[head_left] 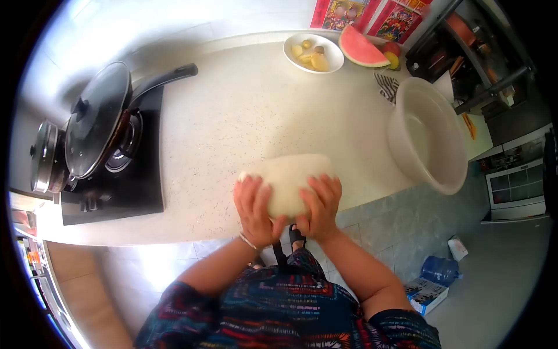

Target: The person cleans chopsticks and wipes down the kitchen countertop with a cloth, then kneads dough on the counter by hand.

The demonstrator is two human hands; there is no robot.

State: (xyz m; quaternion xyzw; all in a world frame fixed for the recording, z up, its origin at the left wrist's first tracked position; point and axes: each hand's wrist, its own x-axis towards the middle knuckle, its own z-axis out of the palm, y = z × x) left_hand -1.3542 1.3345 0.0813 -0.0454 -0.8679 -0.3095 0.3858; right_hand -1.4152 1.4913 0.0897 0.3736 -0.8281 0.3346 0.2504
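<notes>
A thick pale slab of dough (288,180) is at the front edge of the counter (215,128), between my two hands. My left hand (256,209) grips its left part, fingers over the top and thumb at the near side. On the right part, my right hand (319,203) has the same hold, its fingers bent over the dough. Both thumbs come close together at the near edge. The underside of the dough is hidden, so I cannot tell how much of it rests on the counter.
At left, a lidded pan (99,122) and a steel pot (46,157) stand on the black stove (133,198). A large pale basin (398,134) sits at right near the edge. Behind are a white bowl (334,65) of food pieces and a watermelon slice (360,46). Dark specks dot the counter.
</notes>
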